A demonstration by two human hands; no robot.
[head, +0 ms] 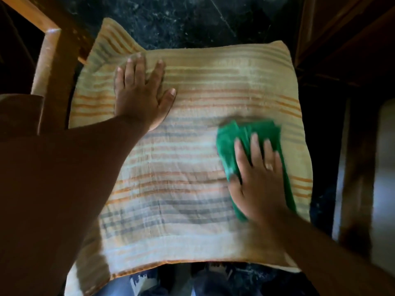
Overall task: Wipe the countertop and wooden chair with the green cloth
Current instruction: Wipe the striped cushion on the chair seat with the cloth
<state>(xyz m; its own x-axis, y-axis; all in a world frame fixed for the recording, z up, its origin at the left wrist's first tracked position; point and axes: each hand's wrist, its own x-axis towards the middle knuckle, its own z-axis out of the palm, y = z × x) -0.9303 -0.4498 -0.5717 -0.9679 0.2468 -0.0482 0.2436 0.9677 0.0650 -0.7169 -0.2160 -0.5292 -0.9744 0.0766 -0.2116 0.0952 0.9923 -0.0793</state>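
Observation:
A green cloth (233,142) lies on a striped cream-and-orange cushion (192,159) that covers the seat of the wooden chair (50,67). My right hand (258,180) presses flat on the green cloth at the cushion's right side, fingers spread over it. The cloth's far edge is blurred. My left hand (139,97) rests flat and open on the cushion's far left part, apart from the cloth. Only the chair's wooden frame at the left shows; the seat itself is hidden under the cushion.
Dark speckled floor (181,20) lies beyond the cushion. Dark wooden furniture (342,39) stands close on the right. A pale surface (384,167) shows at the far right edge. My legs in blue trousers (136,283) are below the cushion's near edge.

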